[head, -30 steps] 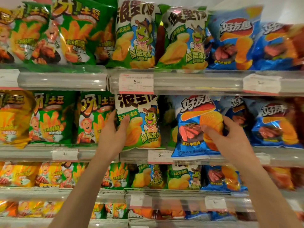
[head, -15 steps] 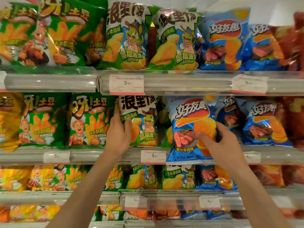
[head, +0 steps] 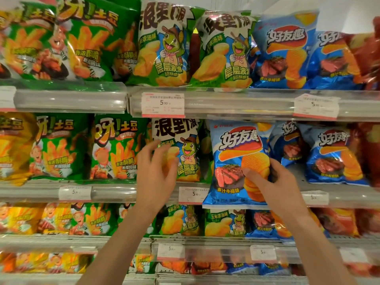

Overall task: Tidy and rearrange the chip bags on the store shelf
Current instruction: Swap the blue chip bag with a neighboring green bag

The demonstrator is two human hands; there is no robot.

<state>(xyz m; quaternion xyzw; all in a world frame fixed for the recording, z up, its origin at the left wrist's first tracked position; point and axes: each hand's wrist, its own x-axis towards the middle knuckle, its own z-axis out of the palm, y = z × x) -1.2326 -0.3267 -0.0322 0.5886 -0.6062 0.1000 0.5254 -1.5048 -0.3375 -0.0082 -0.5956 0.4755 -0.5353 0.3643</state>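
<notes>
Our right hand (head: pixel 273 182) pinches the upright blue chip bag (head: pixel 234 163) at its right edge; our left hand (head: pixel 156 171), fingers spread and holding nothing, hovers at the frog bag (head: pixel 183 149) just left.

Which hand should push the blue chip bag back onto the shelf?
The right hand: it already grips the blue chip bag, which hangs over the shelf edge. The left hand is open by the frog chip bag.

Glossy crinkled plastic-film chip bags (head: pixel 236 161), clear shiny plastic shelf-edge strips (head: pixel 70 99), matt paper price tags (head: pixel 163 104)
</notes>
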